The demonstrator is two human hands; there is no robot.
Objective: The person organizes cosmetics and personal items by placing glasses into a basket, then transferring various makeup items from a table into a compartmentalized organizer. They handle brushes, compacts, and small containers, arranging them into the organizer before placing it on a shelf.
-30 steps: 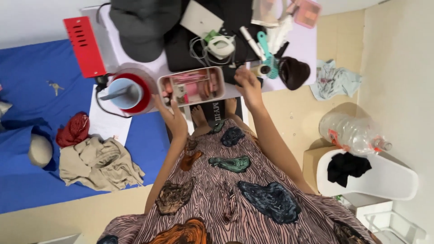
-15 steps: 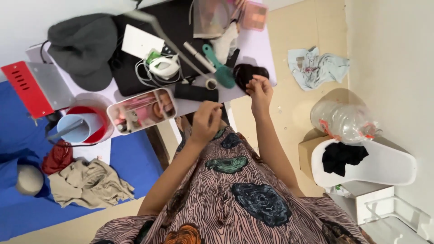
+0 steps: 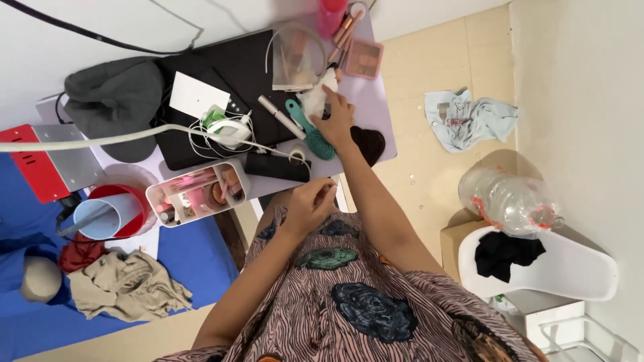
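Grey cap [image 3: 114, 94], red bowl with blue cup [image 3: 111, 211], crumpled plastic bottle [image 3: 510, 198], beige cloth [image 3: 124, 291], white chair [image 3: 570, 265]

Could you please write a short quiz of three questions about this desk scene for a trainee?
1. True or false: the right hand reaches onto the desk, beside the teal hairbrush.
2. What lies on the floor right of the desk? A) a light printed cloth B) a red tray C) a grey cap
3. Which hand is near the body, off the desk?

Key: 1 true. 2 A, the cloth. 3 the left hand.
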